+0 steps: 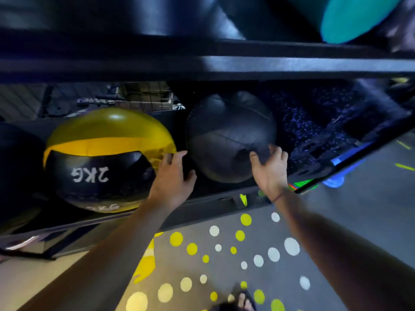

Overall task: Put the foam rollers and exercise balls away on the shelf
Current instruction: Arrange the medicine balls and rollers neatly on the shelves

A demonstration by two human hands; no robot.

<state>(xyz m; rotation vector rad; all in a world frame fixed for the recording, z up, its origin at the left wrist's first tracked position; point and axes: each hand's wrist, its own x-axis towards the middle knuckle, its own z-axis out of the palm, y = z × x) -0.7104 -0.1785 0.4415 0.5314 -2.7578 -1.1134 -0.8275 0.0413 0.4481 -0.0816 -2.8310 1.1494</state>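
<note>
Black exercise ball (229, 135) sits on the lower shelf (213, 199), just right of the yellow-and-black 2KG ball (105, 158). I read my left grip (173, 173) as released, fingers spread at the ball's left side, contact unclear. My right grip (269, 169) is likewise released, fingertips against the ball's lower right.

Dark shelf (208, 202) bearing a yellow-and-black 2KG ball (101, 160) beside a black ball (226, 135)

Grey floor (359, 221), yellow and white dots. Sandalled foot (243, 299) at bottom edge. Wire grid (146, 95) in background, upper left. Yellow floor stripes (404, 167) far right.
</note>
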